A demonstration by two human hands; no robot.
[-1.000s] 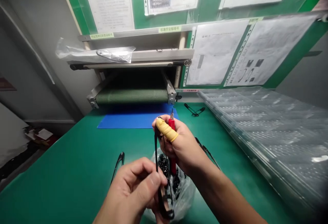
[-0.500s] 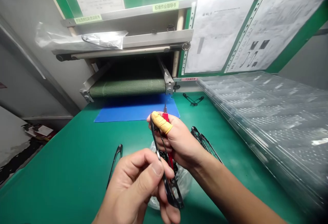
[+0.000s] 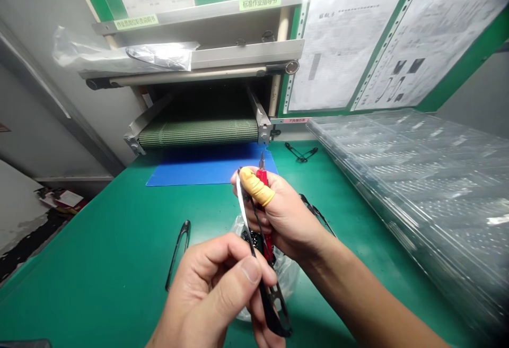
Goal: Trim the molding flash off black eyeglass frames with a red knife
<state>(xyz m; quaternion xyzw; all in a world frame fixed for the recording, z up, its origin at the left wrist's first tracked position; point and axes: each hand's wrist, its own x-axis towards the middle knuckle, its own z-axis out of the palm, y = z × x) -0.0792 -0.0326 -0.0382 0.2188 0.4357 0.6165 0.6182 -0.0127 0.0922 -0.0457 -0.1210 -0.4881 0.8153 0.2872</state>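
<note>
Your left hand (image 3: 222, 289) pinches the side of a slim black looped frame (image 3: 272, 313) between thumb and fingers, its wide end low and toward you. Your right hand (image 3: 282, 212), thumb in a yellow finger cot (image 3: 257, 186), grips the frame's far end; the same hand also holds a red-handled cutter (image 3: 263, 176), metal tip up. The frame slants above a clear plastic bag (image 3: 287, 271) of small black parts on the green surface (image 3: 107, 247). One loose looped frame (image 3: 177, 255) lies left of your hands, more (image 3: 316, 213) beyond your right wrist, and a V-shaped pair (image 3: 301, 153) near the clear compartment trays (image 3: 401, 178).
</note>
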